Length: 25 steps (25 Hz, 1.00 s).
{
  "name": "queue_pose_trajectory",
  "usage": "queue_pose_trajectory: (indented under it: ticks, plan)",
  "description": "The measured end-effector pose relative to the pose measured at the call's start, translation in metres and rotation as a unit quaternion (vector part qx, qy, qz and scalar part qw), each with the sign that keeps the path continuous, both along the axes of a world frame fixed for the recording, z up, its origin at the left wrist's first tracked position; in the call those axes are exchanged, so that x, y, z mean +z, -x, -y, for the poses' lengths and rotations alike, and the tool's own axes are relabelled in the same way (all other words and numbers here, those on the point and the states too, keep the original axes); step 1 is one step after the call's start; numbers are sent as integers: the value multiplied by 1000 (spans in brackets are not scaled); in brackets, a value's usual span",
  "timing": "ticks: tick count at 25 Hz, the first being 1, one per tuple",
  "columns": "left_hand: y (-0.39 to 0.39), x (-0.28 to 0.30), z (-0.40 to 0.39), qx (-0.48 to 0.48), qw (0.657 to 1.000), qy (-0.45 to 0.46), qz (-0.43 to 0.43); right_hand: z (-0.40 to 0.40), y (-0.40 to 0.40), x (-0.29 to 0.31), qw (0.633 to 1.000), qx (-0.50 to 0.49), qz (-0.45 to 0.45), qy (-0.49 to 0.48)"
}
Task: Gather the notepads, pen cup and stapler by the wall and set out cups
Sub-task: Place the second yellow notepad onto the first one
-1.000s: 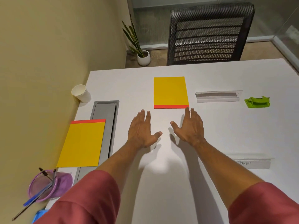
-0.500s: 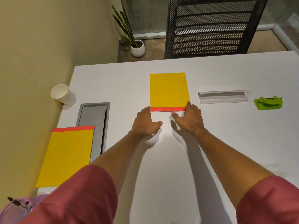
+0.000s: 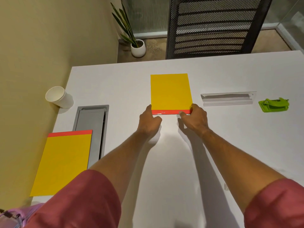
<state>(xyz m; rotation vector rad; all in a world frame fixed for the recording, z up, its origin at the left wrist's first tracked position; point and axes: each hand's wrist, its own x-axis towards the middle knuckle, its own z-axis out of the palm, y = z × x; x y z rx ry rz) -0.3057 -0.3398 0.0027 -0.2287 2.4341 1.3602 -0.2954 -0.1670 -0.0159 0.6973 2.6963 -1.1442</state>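
A yellow notepad with a red binding strip lies flat mid-table. My left hand grips its near left corner and my right hand its near right corner, thumbs at the red edge. A second yellow notepad lies by the wall on the left. Further back along the wall, a white paper cup stands upright. The green stapler rests at the far right. Only a sliver of the purple pen cup shows at the bottom left, behind my sleeve.
A grey cable hatch is set into the white table, partly under the left notepad. A clear plastic name holder lies between the middle notepad and the stapler. A black mesh chair and a potted plant stand beyond the far edge.
Both hands slid forward across the table and closed onto the near corners of the middle notepad. The view tilted forward, so the pen cup dropped almost out of frame.
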Motion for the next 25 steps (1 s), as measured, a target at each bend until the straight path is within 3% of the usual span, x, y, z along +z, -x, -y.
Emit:
queue_pose_trajectory:
  ticks: [8,16,22,25]
  plan:
    - [12,-3,14,187,981,-51,14,-3,4,12,970,-215,-40,110]
    - [13,6,30,281,928,-229,90,-5,3,21,905,-268,14,330]
    - [2,36,39,324,879,-344,61,14,-17,31,843,-278,-2,461]
    - [-11,51,37,313,880,-355,40,33,-33,41,807,-289,-5,515]
